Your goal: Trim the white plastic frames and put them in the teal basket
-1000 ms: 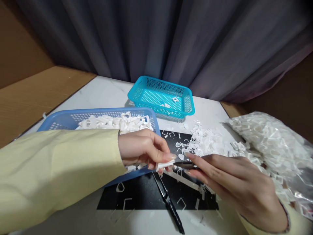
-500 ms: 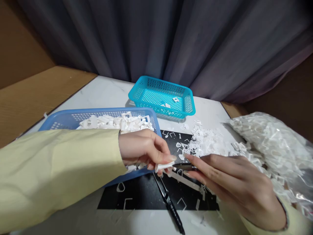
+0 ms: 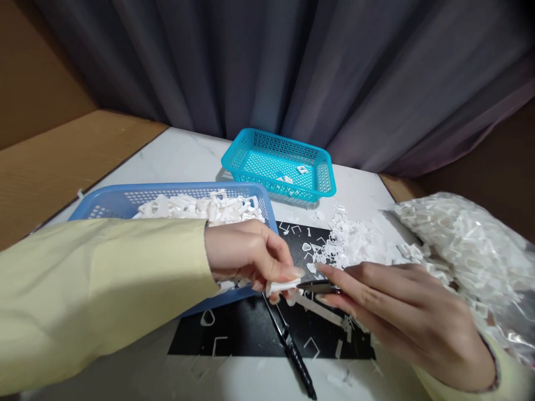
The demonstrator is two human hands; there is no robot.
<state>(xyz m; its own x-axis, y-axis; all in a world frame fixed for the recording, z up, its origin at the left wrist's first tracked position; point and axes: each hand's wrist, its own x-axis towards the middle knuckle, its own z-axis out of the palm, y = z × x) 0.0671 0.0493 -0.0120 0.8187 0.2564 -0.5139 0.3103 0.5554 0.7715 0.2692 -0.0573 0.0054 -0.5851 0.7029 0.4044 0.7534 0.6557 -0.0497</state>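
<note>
Between thumb and fingers, my left hand [image 3: 261, 256] pinches a small white plastic piece [image 3: 284, 286] above the black mat [image 3: 246, 328]. My right hand [image 3: 412, 317] is closed around a dark pointed tool [image 3: 318, 286], whose tip touches or nearly touches the right end of the piece. The tool's other end is hidden by my right hand. Below my hands, a pair of tweezers or similar black-handled tool [image 3: 297, 359] lies across the mat's front edge. Thin white scraps [image 3: 311, 348] are scattered over the mat.
A blue basket [image 3: 167, 187] full of white pieces stands at the left, partly under my left sleeve. Farther back is a turquoise basket [image 3: 234, 174] with a few pieces. White scraps [image 3: 355, 239] are heaped right of centre, beside a clear bag [image 3: 460, 239] of white pieces.
The view has shifted slightly. Both hands keep their grips, and the white piece sits at nearly the same place, with a little more of the dark tool's tip showing.
</note>
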